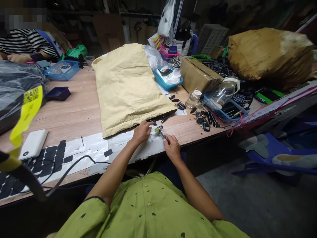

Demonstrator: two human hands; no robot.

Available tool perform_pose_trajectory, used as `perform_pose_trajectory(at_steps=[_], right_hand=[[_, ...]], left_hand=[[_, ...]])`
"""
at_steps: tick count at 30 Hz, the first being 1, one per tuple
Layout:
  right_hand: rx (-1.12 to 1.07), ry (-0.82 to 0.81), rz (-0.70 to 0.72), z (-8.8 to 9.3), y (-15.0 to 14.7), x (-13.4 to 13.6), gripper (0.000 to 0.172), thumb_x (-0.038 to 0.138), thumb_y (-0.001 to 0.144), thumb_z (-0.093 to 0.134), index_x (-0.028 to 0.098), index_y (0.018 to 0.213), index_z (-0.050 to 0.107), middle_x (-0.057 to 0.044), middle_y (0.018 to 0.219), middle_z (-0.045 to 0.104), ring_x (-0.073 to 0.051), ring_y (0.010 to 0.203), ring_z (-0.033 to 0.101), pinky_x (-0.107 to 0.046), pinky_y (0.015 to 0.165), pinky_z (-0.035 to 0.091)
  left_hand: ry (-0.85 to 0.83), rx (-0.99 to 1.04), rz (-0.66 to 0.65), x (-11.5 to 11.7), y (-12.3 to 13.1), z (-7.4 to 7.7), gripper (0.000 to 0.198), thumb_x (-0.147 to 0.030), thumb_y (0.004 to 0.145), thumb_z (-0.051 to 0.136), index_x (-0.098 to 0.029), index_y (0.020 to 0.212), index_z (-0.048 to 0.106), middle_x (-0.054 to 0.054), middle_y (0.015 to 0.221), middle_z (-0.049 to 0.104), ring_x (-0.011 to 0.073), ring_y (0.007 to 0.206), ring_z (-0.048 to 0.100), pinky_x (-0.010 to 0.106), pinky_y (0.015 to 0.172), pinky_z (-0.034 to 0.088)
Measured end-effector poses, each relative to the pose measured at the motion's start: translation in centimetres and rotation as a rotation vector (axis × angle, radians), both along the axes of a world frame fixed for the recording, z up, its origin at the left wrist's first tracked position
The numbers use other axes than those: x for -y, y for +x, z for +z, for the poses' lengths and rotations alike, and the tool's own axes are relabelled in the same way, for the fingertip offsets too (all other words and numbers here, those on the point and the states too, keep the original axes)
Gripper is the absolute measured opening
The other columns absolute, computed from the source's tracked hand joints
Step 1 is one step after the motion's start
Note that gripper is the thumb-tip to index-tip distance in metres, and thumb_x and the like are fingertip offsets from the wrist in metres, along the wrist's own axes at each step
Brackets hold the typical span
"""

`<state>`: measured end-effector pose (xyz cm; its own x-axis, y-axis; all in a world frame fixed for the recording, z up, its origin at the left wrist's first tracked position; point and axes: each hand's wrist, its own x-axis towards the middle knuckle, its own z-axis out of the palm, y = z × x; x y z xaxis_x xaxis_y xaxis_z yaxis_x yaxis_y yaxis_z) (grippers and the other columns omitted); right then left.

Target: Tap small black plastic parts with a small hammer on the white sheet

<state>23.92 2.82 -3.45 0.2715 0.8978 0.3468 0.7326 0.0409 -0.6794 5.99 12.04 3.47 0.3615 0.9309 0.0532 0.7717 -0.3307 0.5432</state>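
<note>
My left hand [142,131] rests on a white sheet [116,142] at the front edge of the wooden table [74,112], fingers pinched on a small greenish part [157,129] I cannot make out clearly. My right hand [172,147] is closed around a thin metal tool [162,133], tweezers or a small driver, whose tip meets that part. Both hands sit just in front of a large tan paper bag [126,86] lying flat on the table.
Small black parts [177,100] are scattered by a blue tray [167,81], a cardboard box [198,76] and a blue basket [224,110] with a clear jug. Left: black pads on white sheet [49,158], white power bank [33,143], cable. Another person's striped sleeve [24,41] far left.
</note>
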Motion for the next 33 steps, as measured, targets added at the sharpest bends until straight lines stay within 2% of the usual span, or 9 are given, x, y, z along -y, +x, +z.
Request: perform_pose_trajectory(at_steps=[2,5,9,13,18,24,28,33], right_hand=[[-0.05,0.0,-0.005,-0.1,0.0,-0.1,0.032,0.023,0.087,0.054,0.024,0.11,0.076,-0.006,0.095,0.069,-0.02,0.08,0.062,-0.033,0.082,0.053],[-0.093,-0.001,-0.004,-0.2,0.0,-0.2,0.032,0.024,0.086,0.055,0.024,0.109,0.077,-0.005,0.094,0.069,-0.02,0.079,0.062,-0.033,0.081,0.054],[-0.108,-0.005,-0.003,-0.1,-0.1,-0.3,0.031,0.025,0.086,0.055,0.024,0.108,0.077,-0.005,0.092,0.069,-0.02,0.08,0.063,-0.033,0.082,0.054],[-0.118,-0.01,-0.002,0.0,-0.1,-0.4,0.031,0.026,0.085,0.055,0.024,0.108,0.077,-0.005,0.091,0.069,-0.019,0.079,0.063,-0.033,0.083,0.054],[-0.122,-0.011,-0.004,-0.1,0.0,-0.4,0.032,0.027,0.086,0.055,0.024,0.109,0.077,-0.005,0.091,0.069,-0.019,0.079,0.063,-0.033,0.082,0.055],[-0.121,-0.04,-0.014,-0.1,0.6,-0.5,0.03,0.029,0.086,0.057,0.024,0.106,0.078,-0.006,0.093,0.071,-0.02,0.081,0.064,-0.034,0.083,0.055],[-0.136,-0.053,0.021,0.4,1.1,-0.5,0.028,0.032,0.086,0.058,0.023,0.102,0.079,-0.006,0.09,0.072,-0.019,0.077,0.064,-0.032,0.078,0.056],[-0.137,0.021,0.099,1.8,0.1,1.1,0.03,0.033,0.091,0.055,0.022,0.107,0.078,-0.007,0.093,0.073,-0.021,0.083,0.067,-0.034,0.08,0.057]], left_hand=[[0.045,-0.122,-0.04,-1.9,1.2,-0.6,0.036,-0.02,0.094,0.05,-0.026,0.123,0.07,0.007,0.118,0.066,0.0224,0.097,0.065,0.031,0.075,0.047],[0.09,-0.269,-0.088,-3.2,2.2,-0.9,0.034,-0.014,0.094,0.047,-0.024,0.115,0.072,0.008,0.117,0.064,0.0243,0.102,0.062,0.033,0.077,0.047],[0.171,-0.382,-0.118,-3.6,2.6,-0.6,0.029,-0.01,0.095,0.046,-0.017,0.103,0.073,0.016,0.118,0.065,0.0297,0.111,0.059,0.039,0.084,0.047],[0.182,-0.432,-0.134,-3.1,1.7,-0.4,0.02,-0.012,0.092,0.056,-0.018,0.103,0.072,0.014,0.11,0.07,0.0306,0.11,0.06,0.04,0.087,0.046],[0.153,-0.297,-0.099,0.0,-1.4,-1.4,0.013,-0.027,0.09,0.067,-0.022,0.101,0.071,0.009,0.098,0.072,0.0289,0.101,0.062,0.037,0.081,0.046],[0.089,-0.008,-0.013,4.3,-4.3,-3.9,0.013,-0.032,0.089,0.068,-0.024,0.098,0.073,0.005,0.092,0.069,0.025,0.093,0.062,0.036,0.081,0.047],[0.077,0.15,0.03,5.1,-4.8,-5.1,0.016,-0.03,0.087,0.068,-0.024,0.1,0.074,0.004,0.091,0.069,0.0232,0.091,0.062,0.037,0.084,0.05],[0.041,0.19,0.036,4.9,-4.5,-5.3,0.017,-0.028,0.086,0.069,-0.024,0.1,0.077,0.005,0.091,0.069,0.0234,0.093,0.062,0.037,0.086,0.05]])
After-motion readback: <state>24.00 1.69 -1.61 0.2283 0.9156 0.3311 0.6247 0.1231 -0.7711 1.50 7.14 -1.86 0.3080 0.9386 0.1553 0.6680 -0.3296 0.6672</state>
